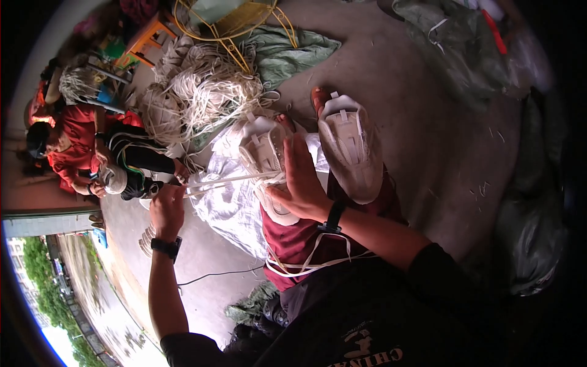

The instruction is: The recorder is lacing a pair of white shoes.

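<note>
A pale beige sneaker [263,145] rests over my left leg, its toe toward me. My right hand [304,183] grips it along the right side, fingers extended along the edge and thumb across the toe. From its eyelets a white shoelace [229,180] runs taut to the left. My left hand [167,211] is closed on the lace's far end, well out from the shoe. A second pale sneaker [351,150] lies on my right leg, untouched. More white laces [318,264] drape across my maroon-clad lap.
A big heap of white laces [211,92] lies on the floor ahead, near a yellow metal-framed chair [229,21]. White sacking [226,202] spreads beside my left leg. At left a seated person in red [79,144] handles another shoe. Dark plastic bags [529,226] are at right.
</note>
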Tool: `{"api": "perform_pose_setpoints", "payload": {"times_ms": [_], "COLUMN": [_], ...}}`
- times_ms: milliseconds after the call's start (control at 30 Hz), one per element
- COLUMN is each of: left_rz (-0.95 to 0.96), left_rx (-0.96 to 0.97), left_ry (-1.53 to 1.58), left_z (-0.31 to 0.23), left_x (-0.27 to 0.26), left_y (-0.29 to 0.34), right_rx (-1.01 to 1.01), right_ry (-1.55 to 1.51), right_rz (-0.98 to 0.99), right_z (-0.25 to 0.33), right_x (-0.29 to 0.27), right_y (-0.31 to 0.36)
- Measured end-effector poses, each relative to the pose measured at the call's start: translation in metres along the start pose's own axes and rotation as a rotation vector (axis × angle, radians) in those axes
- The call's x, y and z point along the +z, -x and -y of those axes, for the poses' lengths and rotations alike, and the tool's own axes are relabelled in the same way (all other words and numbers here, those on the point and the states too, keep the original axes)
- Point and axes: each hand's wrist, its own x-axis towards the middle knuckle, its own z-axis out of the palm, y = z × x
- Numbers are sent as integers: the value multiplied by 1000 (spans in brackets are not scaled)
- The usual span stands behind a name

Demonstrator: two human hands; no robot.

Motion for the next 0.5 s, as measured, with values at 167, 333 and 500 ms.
{"api": "perform_pose_setpoints", "payload": {"times_ms": [167, 333, 500], "left_rz": [182, 436, 757], "left_rx": [-109, -239, 122], "left_ry": [116, 665, 1088], "left_z": [-22, -93, -151], "left_x": [-12, -62, -88], "left_y": [17, 26, 52], "right_rx": [-44, 4, -217], "right_ry": [-60, -16, -170], "right_rz": [-35, 4, 117], "right_z": [-3, 18, 78], "right_x": [-1, -5, -28], "right_y": [10, 19, 31]}}
